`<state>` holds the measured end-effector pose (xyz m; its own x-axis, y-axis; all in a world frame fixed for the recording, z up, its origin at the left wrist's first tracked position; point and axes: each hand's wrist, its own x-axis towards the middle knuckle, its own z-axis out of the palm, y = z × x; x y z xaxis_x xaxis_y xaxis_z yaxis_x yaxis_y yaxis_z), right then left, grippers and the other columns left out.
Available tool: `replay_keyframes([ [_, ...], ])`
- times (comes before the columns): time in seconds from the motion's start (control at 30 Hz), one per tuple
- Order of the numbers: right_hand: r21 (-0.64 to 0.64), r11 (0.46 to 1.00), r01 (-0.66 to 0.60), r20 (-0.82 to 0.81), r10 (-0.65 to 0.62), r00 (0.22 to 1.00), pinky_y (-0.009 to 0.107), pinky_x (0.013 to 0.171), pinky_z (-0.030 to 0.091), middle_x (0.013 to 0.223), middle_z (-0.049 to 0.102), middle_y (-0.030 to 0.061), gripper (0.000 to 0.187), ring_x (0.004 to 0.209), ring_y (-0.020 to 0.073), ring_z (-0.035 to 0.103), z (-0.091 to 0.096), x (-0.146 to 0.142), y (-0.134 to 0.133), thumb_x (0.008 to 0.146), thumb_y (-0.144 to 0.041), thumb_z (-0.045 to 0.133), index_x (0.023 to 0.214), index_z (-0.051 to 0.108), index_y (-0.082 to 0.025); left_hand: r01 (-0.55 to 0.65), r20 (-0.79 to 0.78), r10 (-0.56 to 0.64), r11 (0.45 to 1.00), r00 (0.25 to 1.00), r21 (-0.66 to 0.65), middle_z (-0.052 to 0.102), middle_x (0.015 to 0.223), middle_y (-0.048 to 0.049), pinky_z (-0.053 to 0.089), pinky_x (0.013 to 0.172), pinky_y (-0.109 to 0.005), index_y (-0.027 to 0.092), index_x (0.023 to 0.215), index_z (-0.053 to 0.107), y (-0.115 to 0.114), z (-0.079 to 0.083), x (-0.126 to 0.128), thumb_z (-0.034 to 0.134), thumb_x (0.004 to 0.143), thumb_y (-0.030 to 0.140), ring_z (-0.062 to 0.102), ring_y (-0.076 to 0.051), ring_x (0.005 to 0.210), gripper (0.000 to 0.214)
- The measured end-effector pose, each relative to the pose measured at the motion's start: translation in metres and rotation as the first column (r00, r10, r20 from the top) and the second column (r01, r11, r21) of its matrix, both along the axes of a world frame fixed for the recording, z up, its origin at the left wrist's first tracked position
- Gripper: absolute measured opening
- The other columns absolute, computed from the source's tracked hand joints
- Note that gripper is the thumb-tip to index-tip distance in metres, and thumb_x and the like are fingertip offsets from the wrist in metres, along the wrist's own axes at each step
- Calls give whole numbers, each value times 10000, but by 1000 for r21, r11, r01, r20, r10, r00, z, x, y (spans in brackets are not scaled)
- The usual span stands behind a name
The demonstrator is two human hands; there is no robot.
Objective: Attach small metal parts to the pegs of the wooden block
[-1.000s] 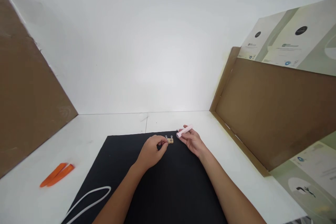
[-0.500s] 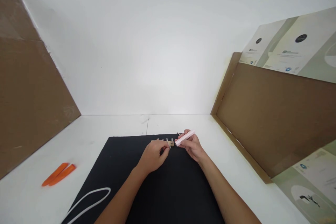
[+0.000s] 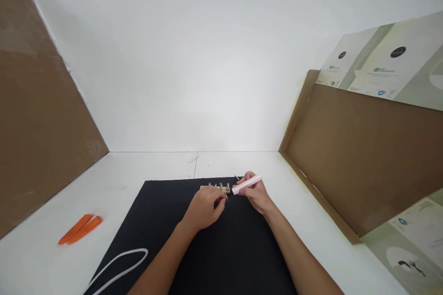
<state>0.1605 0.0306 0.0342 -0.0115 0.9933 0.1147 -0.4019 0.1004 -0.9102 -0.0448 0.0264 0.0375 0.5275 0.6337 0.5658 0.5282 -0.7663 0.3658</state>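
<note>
My left hand (image 3: 204,208) is closed in a pinch on a small thin metal piece (image 3: 226,197), which pokes out past the fingertips. Just behind those fingers lies a narrow wooden strip (image 3: 226,189) with several small shiny metal fittings along it; part of the strip is hidden by the hand. To the right, my right hand (image 3: 256,197) grips a pale pink bar (image 3: 247,185), tilted with its upper end to the right. A second thin metal piece (image 3: 237,178) shows by the right fingertips; whether they touch it I cannot tell.
Under both hands spreads a black mat (image 3: 235,249) on a white table (image 3: 41,262). A white cord loop (image 3: 119,254) crosses the mat's left edge. Two orange pieces (image 3: 80,229) lie farther left. Cardboard panels stand at left (image 3: 41,138) and right (image 3: 360,147).
My left hand has shifted slightly down, uncovering more of the wooden strip. The pink bar has moved a little right with my right hand. The whole view has shifted slightly.
</note>
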Motion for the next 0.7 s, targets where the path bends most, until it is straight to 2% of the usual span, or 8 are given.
replay_keyframes([
  [0.2,-12,1000,-9,24,9,1000,262,613,544,740,717,-11,423,697,183,706,-1,3,1,466,-127,866,722,536,-195,-5,-13,5,1000,1000,14,644,720,-13,428,719,-309,200,789,611,0,0,0,511,865,161,583,-172,716,132],
  [0.4,-36,995,-89,-3,89,996,276,566,534,702,711,-9,404,652,207,707,0,4,-1,442,-86,827,707,540,-187,10,-10,-10,1000,1000,21,646,743,-24,430,722,-316,198,807,621,0,-2,0,510,855,151,585,-179,740,129],
  [0.7,-18,996,93,-60,-94,994,268,538,492,681,695,-9,356,607,190,665,-14,-3,12,456,-62,710,716,508,-196,-1,-42,2,1000,999,27,617,769,-32,447,686,-314,208,811,583,2,-10,-1,454,887,148,577,-185,738,161],
])
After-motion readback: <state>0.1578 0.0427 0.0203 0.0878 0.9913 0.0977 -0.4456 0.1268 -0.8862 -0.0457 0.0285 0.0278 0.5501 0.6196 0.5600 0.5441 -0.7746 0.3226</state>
